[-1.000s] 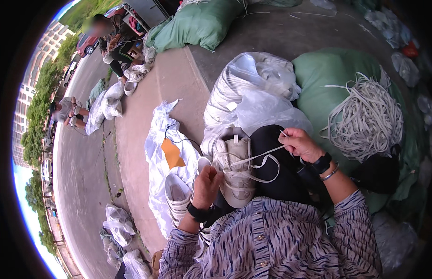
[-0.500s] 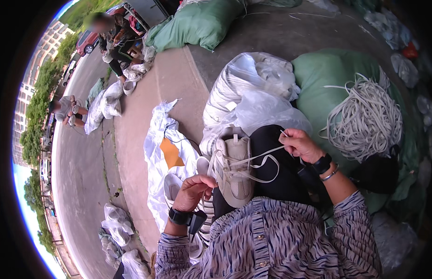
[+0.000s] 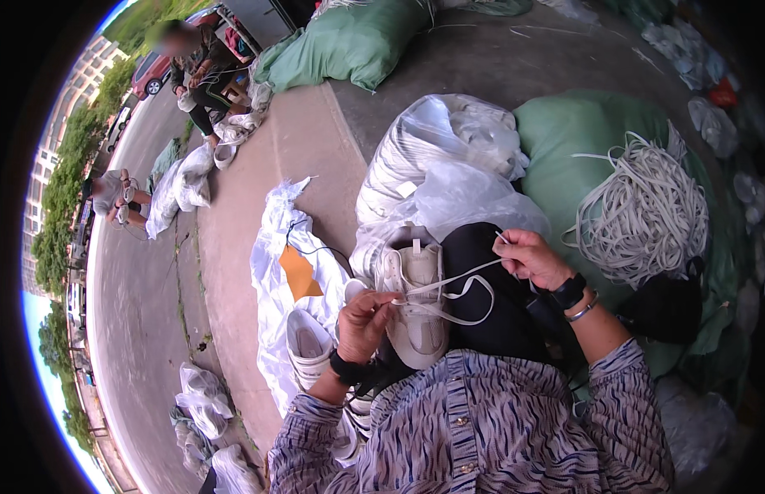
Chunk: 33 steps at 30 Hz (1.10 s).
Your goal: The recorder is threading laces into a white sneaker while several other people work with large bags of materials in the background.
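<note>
A beige sneaker (image 3: 417, 336) rests on my lap, toe toward my body, its tongue and eyelets facing up. White shoelace (image 3: 458, 278) runs across its front and curls in a loose loop to the right. My right hand (image 3: 534, 258) is closed in a pinch on the lace, holding it taut out to the right; a thin pale tip pokes up from the fingers. At the shoe's left side, my left hand (image 3: 368, 323) pinches the lace close to the eyelets. Beside that hand stand more light shoes (image 3: 307, 336), partly hidden by my arm.
A heap of white laces (image 3: 646, 210) lies on a green sack (image 3: 564, 136) to my right. White plastic sacks (image 3: 415, 156) stand ahead. A white sheet (image 3: 271, 280) with an orange piece (image 3: 300, 273) spreads at left. Two other people sit farther off, handling shoes.
My left hand has moved right and up, from the shoe's left edge onto the lace by the eyelets. My right hand stays nearly in place, still pinching the lace.
</note>
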Tool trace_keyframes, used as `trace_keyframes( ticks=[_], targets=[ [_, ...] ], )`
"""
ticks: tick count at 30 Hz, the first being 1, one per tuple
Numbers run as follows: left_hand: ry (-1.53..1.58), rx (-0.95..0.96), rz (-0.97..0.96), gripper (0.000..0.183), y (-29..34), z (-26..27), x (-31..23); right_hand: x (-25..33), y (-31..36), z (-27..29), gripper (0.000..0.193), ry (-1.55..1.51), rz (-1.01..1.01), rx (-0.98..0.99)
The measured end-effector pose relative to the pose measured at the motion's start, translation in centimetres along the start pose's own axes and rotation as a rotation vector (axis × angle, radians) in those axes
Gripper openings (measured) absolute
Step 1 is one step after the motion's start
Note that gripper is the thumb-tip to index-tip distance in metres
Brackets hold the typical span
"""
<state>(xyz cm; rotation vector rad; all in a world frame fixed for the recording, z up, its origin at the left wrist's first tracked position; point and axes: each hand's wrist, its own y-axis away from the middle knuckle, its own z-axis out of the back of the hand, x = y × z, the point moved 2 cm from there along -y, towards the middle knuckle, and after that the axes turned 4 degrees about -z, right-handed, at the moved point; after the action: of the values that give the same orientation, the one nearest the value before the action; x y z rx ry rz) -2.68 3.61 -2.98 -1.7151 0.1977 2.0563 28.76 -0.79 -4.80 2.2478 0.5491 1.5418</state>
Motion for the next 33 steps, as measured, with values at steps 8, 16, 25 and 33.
trace_keyframes(
  ticks=[8,16,25,33],
  targets=[
    [-0.128,0.332,0.083,0.013,-2.0,0.6,0.9,-0.1,-0.5,0.1,0.009,-0.057,-0.013,-0.009],
    [0.136,-0.026,0.361,0.016,-1.4,-0.5,1.0,0.9,0.9,5.8,0.012,-0.007,0.098,-0.452],
    [0.676,-0.281,0.340,0.021,-4.4,6.2,-0.8,1.2,5.8,-10.0,0.026,0.618,0.304,0.077],
    [0.727,-0.447,0.156,0.026,-5.9,16.0,-0.9,1.3,4.4,-7.9,0.023,0.716,-0.060,0.341]
  ],
)
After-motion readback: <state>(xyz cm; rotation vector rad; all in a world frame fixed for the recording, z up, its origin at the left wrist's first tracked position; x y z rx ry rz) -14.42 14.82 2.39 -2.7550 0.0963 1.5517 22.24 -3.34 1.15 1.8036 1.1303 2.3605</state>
